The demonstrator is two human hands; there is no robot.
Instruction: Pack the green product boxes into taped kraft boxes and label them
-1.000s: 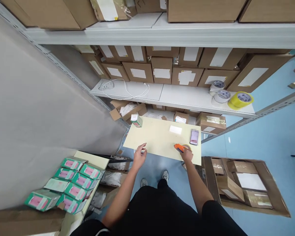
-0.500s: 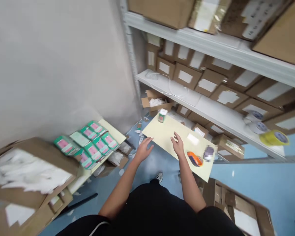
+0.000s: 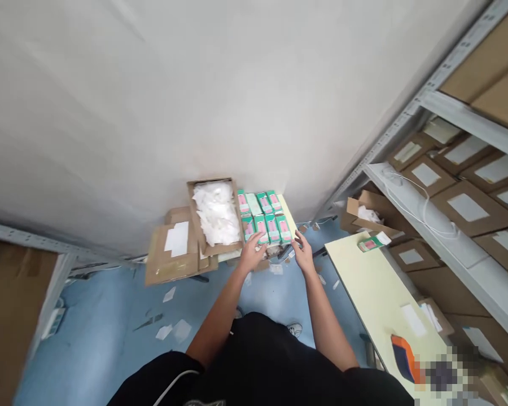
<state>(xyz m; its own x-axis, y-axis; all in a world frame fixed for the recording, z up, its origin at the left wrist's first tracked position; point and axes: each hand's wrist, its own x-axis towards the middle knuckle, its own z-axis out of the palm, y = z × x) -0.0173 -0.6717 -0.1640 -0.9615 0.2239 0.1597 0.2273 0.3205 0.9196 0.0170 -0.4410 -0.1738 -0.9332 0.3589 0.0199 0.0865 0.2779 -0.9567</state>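
Observation:
Two rows of small green-and-pink boxes lie side by side on a narrow pale table against the wall. My left hand is at the near edge of the front row, fingers spread, overlapping one box in view; whether it touches cannot be told. To the right of the rows, my right hand is open near the last front box, with nothing in it. Left of the boxes stands an open carton full of white plastic bags.
On the right, a second pale table bears one green box and an orange-and-dark object. Metal shelving with brown cartons stands behind it. A closed-looking carton is at the left. Paper scraps litter the blue floor.
My view has turned left, from the table by the shelves to the table with the rows of boxes. Both hands are now close to those rows, still holding nothing.

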